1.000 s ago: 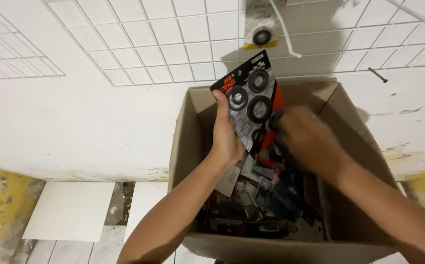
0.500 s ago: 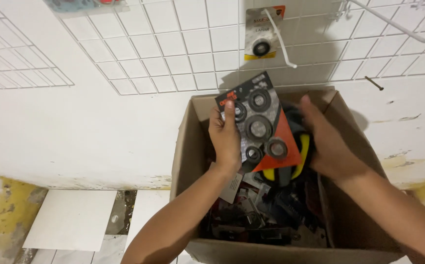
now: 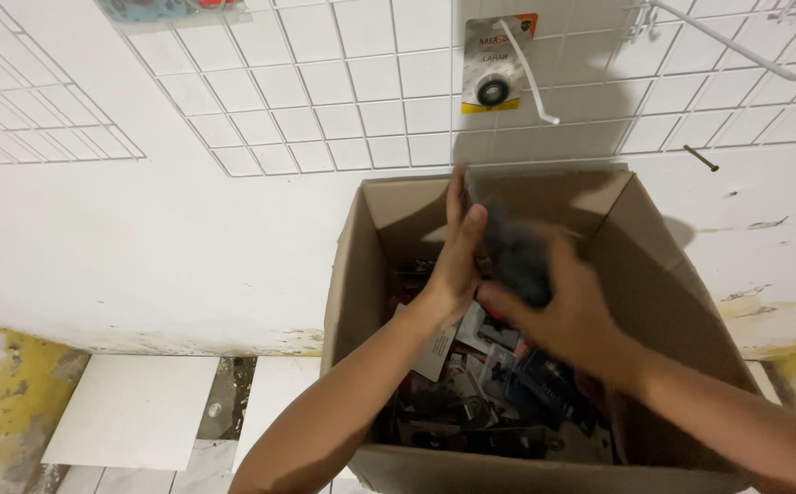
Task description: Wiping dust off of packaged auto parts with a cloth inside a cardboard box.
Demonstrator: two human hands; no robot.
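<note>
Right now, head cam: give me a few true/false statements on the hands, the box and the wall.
1. Both hands are over the open cardboard box. True.
2. The left hand and right hand share a dark, blurred item. True.
3. The box is empty. False: it is full of packaged goods.
4. A carded pack hangs on the white wire grid. True.
5. The box lies tipped on its side. False: it stands upright, flaps open.

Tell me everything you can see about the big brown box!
The cardboard box is plain brown, open at the top with its flaps up. It stands upright on the floor against a white wall. It is full of small packaged items. Both arms reach into it: the left hand and right hand hold a dark, blurred packet.
</note>
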